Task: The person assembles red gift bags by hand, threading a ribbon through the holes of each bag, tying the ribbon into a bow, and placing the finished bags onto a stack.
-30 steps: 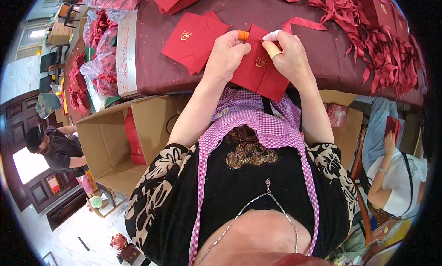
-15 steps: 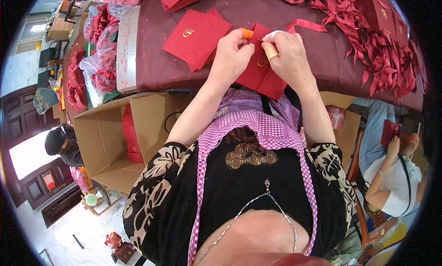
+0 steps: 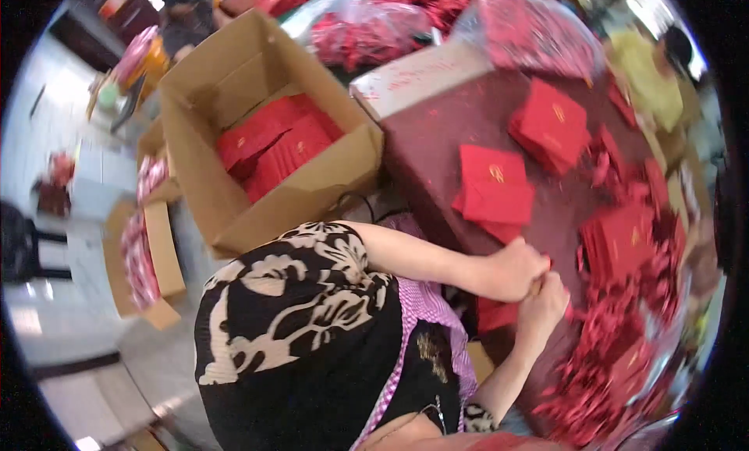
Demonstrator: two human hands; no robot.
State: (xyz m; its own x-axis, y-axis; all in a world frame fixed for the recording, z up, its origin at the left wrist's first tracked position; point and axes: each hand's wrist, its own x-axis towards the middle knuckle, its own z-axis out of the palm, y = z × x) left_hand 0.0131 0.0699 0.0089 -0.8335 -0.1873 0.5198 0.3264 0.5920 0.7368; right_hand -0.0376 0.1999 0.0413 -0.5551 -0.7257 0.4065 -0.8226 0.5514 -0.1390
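Observation:
My left hand (image 3: pixel 515 270) and my right hand (image 3: pixel 546 304) are both closed and meet over the near part of the table. Bits of red ribbon show at their fingertips, though most of it is hidden by the fingers. Just below and partly behind the hands lies a flat red paper bag (image 3: pixel 495 314). Beyond my left hand, a small pile of red paper bags (image 3: pixel 495 187) with a gold mark lies a little fanned out. The finger wraps seen before are not visible now.
An open cardboard box (image 3: pixel 195 162) with red bags inside stands left of the table. Another red stack (image 3: pixel 552 127) lies farther along the dark red tablecloth (image 3: pixel 429 131). Loose red ribbons (image 3: pixel 585 373) cover the right side. A person in yellow (image 3: pixel 644 76) is at far right.
The view has swung to the left, bringing the box's contents into sight. My hands, apart over the red bag before, are now close together with fingers closed.

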